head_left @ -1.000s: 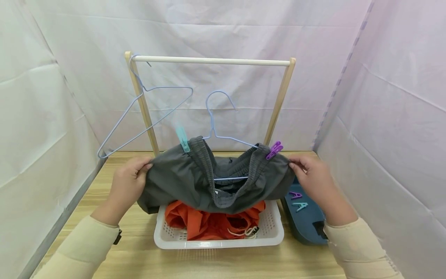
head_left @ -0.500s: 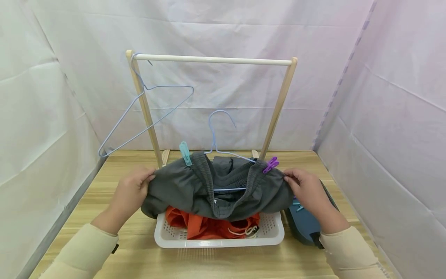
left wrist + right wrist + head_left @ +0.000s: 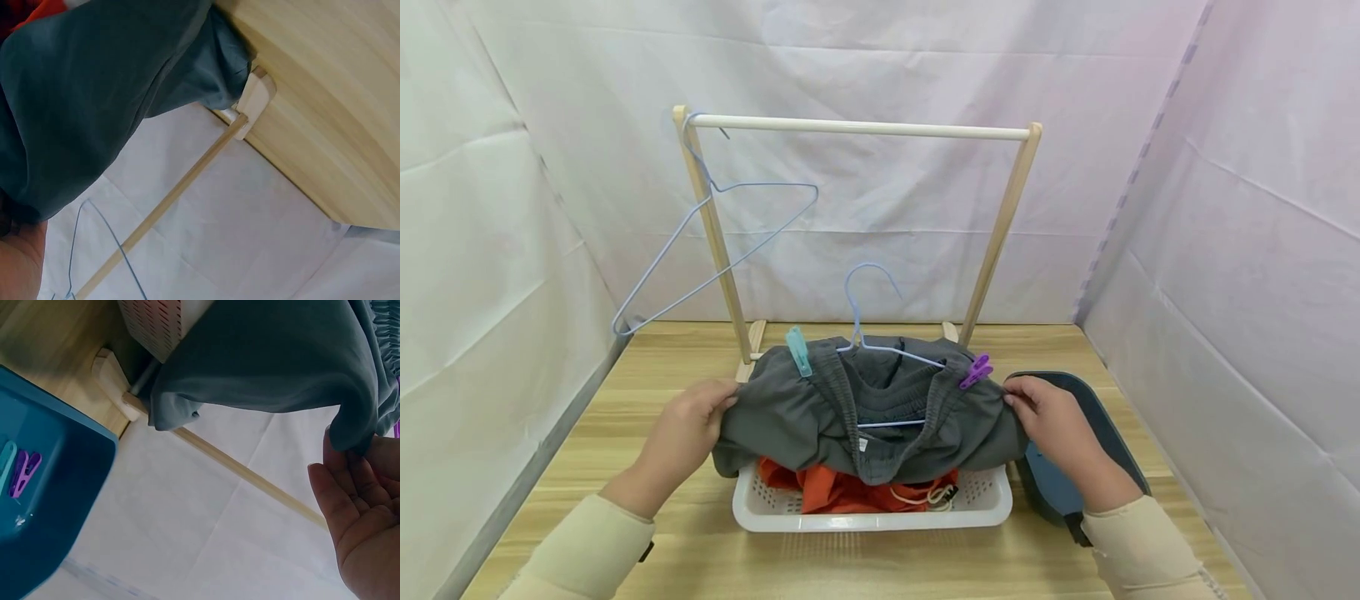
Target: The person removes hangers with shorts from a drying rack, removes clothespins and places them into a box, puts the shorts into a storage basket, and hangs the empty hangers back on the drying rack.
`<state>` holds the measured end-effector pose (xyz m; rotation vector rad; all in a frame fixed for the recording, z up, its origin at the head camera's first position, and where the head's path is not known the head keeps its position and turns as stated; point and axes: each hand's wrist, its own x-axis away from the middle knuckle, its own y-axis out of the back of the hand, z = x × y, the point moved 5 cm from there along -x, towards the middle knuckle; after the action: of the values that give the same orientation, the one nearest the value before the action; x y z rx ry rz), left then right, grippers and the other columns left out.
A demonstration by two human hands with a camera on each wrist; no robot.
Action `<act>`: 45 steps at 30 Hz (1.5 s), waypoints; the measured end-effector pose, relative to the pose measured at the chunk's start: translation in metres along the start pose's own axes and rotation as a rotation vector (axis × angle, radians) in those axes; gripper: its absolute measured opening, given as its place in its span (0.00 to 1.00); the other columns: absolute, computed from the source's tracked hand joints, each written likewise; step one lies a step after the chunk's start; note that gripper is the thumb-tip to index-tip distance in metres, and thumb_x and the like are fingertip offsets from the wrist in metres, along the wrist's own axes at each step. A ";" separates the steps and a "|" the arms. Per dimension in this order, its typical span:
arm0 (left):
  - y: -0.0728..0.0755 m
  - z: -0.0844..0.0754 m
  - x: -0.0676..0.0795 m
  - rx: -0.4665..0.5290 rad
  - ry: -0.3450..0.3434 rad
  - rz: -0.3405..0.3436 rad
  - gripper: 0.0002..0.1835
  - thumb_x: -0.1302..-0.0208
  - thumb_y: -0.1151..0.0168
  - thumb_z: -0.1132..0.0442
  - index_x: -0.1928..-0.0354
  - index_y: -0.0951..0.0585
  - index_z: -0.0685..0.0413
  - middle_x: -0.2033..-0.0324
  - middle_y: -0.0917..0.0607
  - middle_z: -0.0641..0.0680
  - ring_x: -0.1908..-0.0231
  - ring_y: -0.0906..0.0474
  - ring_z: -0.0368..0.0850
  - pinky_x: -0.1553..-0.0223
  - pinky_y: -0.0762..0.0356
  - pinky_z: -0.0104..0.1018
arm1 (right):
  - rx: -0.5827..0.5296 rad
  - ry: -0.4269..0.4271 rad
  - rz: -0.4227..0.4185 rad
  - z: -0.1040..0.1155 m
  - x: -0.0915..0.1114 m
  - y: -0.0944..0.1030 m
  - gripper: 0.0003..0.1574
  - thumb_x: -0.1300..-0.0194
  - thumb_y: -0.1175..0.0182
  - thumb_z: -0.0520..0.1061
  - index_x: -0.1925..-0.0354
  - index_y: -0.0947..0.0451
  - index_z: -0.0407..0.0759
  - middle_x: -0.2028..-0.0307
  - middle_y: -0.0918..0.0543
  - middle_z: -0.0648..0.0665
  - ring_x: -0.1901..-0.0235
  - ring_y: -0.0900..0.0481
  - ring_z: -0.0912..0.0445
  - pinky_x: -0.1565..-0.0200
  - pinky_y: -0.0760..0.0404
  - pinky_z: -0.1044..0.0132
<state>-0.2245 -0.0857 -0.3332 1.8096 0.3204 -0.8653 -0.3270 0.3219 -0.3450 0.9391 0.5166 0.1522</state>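
Note:
Dark grey elastic-waist shorts (image 3: 797,417) spread between my two hands, over the white basket. My left hand (image 3: 688,421) pinches their left side; in the left wrist view only part of that hand (image 3: 22,259) shows. With thumb and fingers, my right hand (image 3: 1056,421) pinches the right side, seen closely in the right wrist view (image 3: 369,506). A light blue wire hanger (image 3: 856,321) sits inside the waistband, its hook pointing up. A teal clothespin (image 3: 799,352) clips the waistband at left, a purple clothespin (image 3: 976,372) at right.
The white basket (image 3: 872,522) holds orange cloth (image 3: 838,490) with a pale cord. Behind stands a wooden rack with a white rod (image 3: 857,127); another blue hanger (image 3: 658,258) hangs at its left end. A blue tray (image 3: 94,450) with clothespins (image 3: 25,473) lies at right.
Both hands have lowered the shorts, with the hanger and clothespins, toward the basket. The grip on each side stays the same, and more of the blue tray's far rim shows.

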 end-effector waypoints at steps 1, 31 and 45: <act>-0.001 0.000 0.001 -0.002 0.000 0.004 0.12 0.54 0.32 0.83 0.66 0.17 0.67 0.69 0.16 0.59 0.65 0.17 0.56 0.62 0.18 0.48 | 0.001 -0.001 0.000 -0.001 0.000 -0.001 0.08 0.36 0.40 0.33 0.58 0.20 0.37 0.62 0.16 0.40 0.62 0.17 0.47 0.64 0.18 0.55; -0.020 0.004 0.028 -0.021 0.019 0.141 0.14 0.53 0.33 0.82 0.62 0.18 0.66 0.68 0.16 0.59 0.66 0.17 0.54 0.64 0.17 0.45 | 0.011 0.003 0.028 -0.012 0.011 -0.027 0.06 0.39 0.37 0.32 0.64 0.19 0.42 0.64 0.15 0.43 0.62 0.16 0.48 0.62 0.18 0.53; -0.025 0.004 0.035 -0.051 0.015 0.167 0.16 0.54 0.33 0.83 0.60 0.18 0.69 0.67 0.16 0.61 0.63 0.17 0.57 0.63 0.17 0.44 | 0.012 -0.018 0.057 -0.017 0.015 -0.037 0.06 0.40 0.37 0.32 0.65 0.19 0.42 0.65 0.15 0.43 0.63 0.16 0.48 0.64 0.18 0.55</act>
<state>-0.2164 -0.0850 -0.3758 1.7684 0.1958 -0.7204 -0.3255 0.3176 -0.3881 0.9671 0.4751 0.1923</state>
